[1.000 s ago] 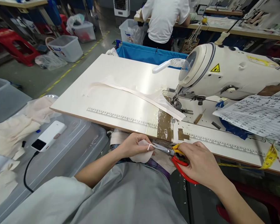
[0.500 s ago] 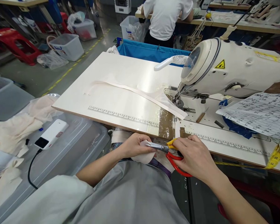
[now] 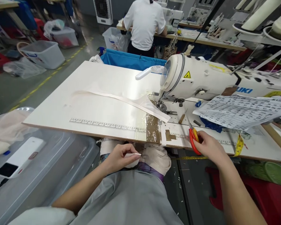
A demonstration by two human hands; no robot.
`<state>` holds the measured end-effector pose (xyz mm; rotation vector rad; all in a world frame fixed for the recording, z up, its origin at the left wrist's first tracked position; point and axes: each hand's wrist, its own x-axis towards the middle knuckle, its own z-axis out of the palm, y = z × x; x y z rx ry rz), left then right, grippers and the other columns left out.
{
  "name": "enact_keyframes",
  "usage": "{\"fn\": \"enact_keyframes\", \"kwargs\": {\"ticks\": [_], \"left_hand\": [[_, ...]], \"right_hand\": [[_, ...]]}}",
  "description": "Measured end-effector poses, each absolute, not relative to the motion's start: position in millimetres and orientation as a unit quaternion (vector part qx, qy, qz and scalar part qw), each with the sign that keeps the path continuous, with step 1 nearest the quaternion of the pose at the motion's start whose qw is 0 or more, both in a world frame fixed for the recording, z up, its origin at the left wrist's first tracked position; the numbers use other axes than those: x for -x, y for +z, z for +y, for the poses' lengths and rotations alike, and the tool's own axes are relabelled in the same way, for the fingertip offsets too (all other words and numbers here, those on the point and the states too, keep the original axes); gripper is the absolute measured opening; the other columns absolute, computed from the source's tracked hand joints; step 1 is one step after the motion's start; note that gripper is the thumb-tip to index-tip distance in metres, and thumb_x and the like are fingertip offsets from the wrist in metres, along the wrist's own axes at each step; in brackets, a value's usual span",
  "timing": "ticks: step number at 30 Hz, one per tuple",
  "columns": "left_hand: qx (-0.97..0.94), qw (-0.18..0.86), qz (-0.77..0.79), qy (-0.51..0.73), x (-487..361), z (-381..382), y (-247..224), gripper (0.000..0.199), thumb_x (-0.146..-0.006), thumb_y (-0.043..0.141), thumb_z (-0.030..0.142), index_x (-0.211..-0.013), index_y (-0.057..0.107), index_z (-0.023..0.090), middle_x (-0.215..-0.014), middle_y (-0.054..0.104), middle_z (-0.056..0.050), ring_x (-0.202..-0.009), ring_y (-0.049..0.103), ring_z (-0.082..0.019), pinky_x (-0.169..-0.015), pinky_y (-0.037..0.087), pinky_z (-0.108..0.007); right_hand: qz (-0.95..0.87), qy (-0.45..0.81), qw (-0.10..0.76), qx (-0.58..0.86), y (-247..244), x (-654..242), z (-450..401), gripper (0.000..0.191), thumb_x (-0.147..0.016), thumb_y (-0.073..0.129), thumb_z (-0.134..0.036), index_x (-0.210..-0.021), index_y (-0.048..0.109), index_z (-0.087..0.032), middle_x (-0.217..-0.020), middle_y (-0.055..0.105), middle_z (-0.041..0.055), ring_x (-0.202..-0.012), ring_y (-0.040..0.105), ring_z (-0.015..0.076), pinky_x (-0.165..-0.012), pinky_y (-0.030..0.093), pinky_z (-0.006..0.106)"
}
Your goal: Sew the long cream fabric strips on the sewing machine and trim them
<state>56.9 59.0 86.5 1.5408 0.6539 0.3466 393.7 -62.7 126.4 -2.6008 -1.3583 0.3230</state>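
Observation:
My left hand (image 3: 121,157) is closed in a pinch on a small pale fabric piece (image 3: 134,160), just in front of the table's near edge. Out to the right, my right hand (image 3: 208,145) grips scissors (image 3: 194,137) by their red and yellow handles, blades pointing away over the tabletop. A long pale fabric strip (image 3: 121,99) lies across the white table (image 3: 84,107), its right end beside the needle area of the sewing machine (image 3: 187,73). More pale cloth (image 3: 155,157) is bunched over my lap.
A wooden-handled awl (image 3: 182,118) lies right of the needle. Printed sheets (image 3: 241,109) and a yellow tape measure (image 3: 239,145) are at the right. On the left, a clear lidded bin (image 3: 67,156) carries a white device (image 3: 21,157). Another person (image 3: 145,25) sits beyond the blue cloth bin (image 3: 131,61).
My right hand has carried the scissors away from the fabric piece, right and forward over the table. The left hand keeps its pinch on the fabric. The camera view has shifted right.

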Motion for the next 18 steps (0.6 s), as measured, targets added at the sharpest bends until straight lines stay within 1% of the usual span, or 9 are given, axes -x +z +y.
{"fn": "enact_keyframes", "kwargs": {"ticks": [3,6,7,9,12,13,15,17,18], "left_hand": [[-0.722,0.606,0.285,0.176,-54,55,86,0.039,-0.088,0.062,0.051,-0.077,0.067,0.015,-0.077,0.072,-0.008,-0.062,0.058,-0.013,-0.055,0.041,-0.022],[-0.747,0.566,0.275,0.215,-52,52,89,0.036,-0.089,0.060,0.049,-0.079,0.069,0.016,-0.078,0.072,-0.007,-0.059,0.055,-0.011,-0.054,0.038,-0.021],[-0.749,0.558,0.275,0.230,-51,52,89,0.036,-0.090,0.060,0.049,-0.079,0.070,0.016,-0.076,0.072,-0.006,-0.059,0.054,-0.011,-0.053,0.038,-0.021],[-0.746,0.549,0.282,0.251,-46,51,90,0.037,-0.091,0.059,0.050,-0.080,0.071,0.016,-0.074,0.071,-0.006,-0.058,0.054,-0.011,-0.053,0.038,-0.021],[-0.731,0.555,0.295,0.267,-38,48,88,0.039,-0.091,0.058,0.052,-0.082,0.071,0.017,-0.080,0.073,-0.009,-0.059,0.056,-0.012,-0.054,0.041,-0.022],[-0.725,0.561,0.293,0.272,-37,46,87,0.039,-0.091,0.058,0.052,-0.083,0.071,0.017,-0.082,0.073,-0.009,-0.059,0.057,-0.013,-0.054,0.041,-0.023],[-0.717,0.571,0.281,0.284,-35,44,83,0.039,-0.089,0.059,0.054,-0.084,0.072,0.017,-0.081,0.072,-0.010,-0.060,0.059,-0.014,-0.054,0.043,-0.023],[-0.713,0.573,0.272,0.300,-37,44,79,0.038,-0.088,0.061,0.054,-0.086,0.072,0.018,-0.077,0.070,-0.010,-0.062,0.059,-0.015,-0.054,0.043,-0.024],[-0.709,0.574,0.271,0.308,-38,45,77,0.037,-0.088,0.061,0.054,-0.086,0.072,0.018,-0.075,0.069,-0.010,-0.062,0.059,-0.016,-0.054,0.043,-0.024]], "right_hand": [[-0.433,0.082,0.049,0.896,129,-430,-48,0.043,-0.085,0.050,-0.061,-0.066,0.053,-0.022,-0.059,0.058,0.0082,-0.050,0.054,0.0236,-0.045,0.031,0.032],[-0.394,0.083,0.002,0.915,127,-448,-26,0.047,-0.084,0.054,-0.061,-0.055,0.048,-0.023,-0.048,0.050,0.0069,-0.042,0.048,0.0219,-0.046,0.031,0.033],[-0.380,0.074,-0.011,0.922,127,-448,-18,0.048,-0.084,0.055,-0.059,-0.054,0.048,-0.023,-0.047,0.048,0.0068,-0.042,0.048,0.0218,-0.046,0.031,0.034],[-0.375,0.017,-0.023,0.926,125,-442,-6,0.045,-0.087,0.054,-0.054,-0.056,0.052,-0.021,-0.050,0.050,0.0090,-0.046,0.051,0.0235,-0.046,0.032,0.034],[-0.434,-0.105,0.012,0.895,122,-418,3,0.043,-0.092,0.043,-0.048,-0.067,0.061,-0.018,-0.064,0.060,0.0145,-0.057,0.060,0.0280,-0.046,0.032,0.032],[-0.457,-0.124,0.029,0.880,119,-410,5,0.043,-0.093,0.041,-0.048,-0.070,0.062,-0.018,-0.067,0.062,0.0149,-0.059,0.061,0.0288,-0.045,0.031,0.032],[-0.482,-0.116,0.057,0.866,110,-403,11,0.040,-0.091,0.042,-0.050,-0.069,0.059,-0.021,-0.058,0.059,0.0116,-0.051,0.059,0.0290,-0.041,0.028,0.031],[-0.523,-0.111,0.101,0.839,98,-407,24,0.029,-0.087,0.047,-0.041,-0.064,0.052,-0.023,-0.049,0.053,0.0072,-0.041,0.053,0.0264,-0.040,0.027,0.030],[-0.536,-0.113,0.132,0.826,93,-413,32,0.027,-0.085,0.049,-0.038,-0.061,0.047,-0.025,-0.044,0.050,0.0050,-0.037,0.049,0.0249,-0.039,0.026,0.030]]}}
